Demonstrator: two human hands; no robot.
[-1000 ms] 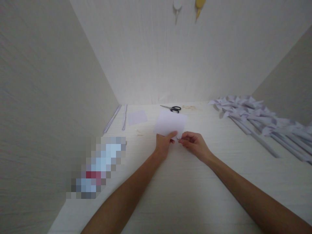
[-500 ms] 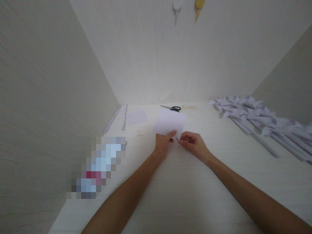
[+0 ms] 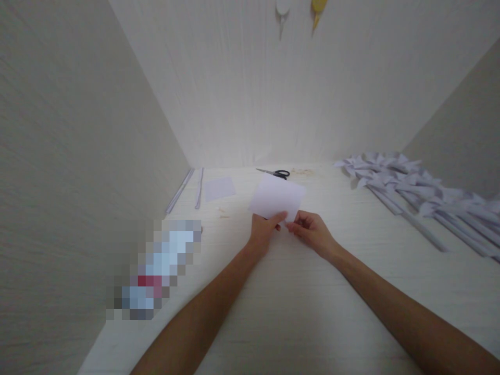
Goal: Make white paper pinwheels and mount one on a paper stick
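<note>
Left fingers: the left hand (image 3: 264, 230) pinches the near edge of a white sheet of paper (image 3: 278, 197), thumb on top, the other fingers curled under it.
Right fingers: the right hand (image 3: 311, 232) is closed on the same near edge, just beside the left; thumb and forefinger nip the paper's lower right corner.
Paper: blank and rectangular, tilted up from the hands so that its far edge lifts off the counter (image 3: 297, 307); its right corner sits a little higher than the left. It is held over the middle of the counter, toward the back.
Writing on the paper: none to be seen.
Scissors: black-handled scissors (image 3: 275, 173) lie just behind the paper's far edge, blades pointing left.
Small sheet: a smaller piece of paper (image 3: 220, 188) lies flat to the left of the held sheet, apart from it.
Strips: two thin paper strips (image 3: 190, 188) lie along the left wall, near the small sheet.
Blurred patch: a pixelated object (image 3: 156, 268) sits at the left edge of the counter, pale blue with a red band; any label on it cannot be read.
Folded pieces: a long row of white folded paper shapes on rolled sticks (image 3: 414, 195) lies along the right side, well apart from the hands.
Wall: two hanging items, one white (image 3: 282, 7), one yellow (image 3: 319, 6), at the top of the back wall.
</note>
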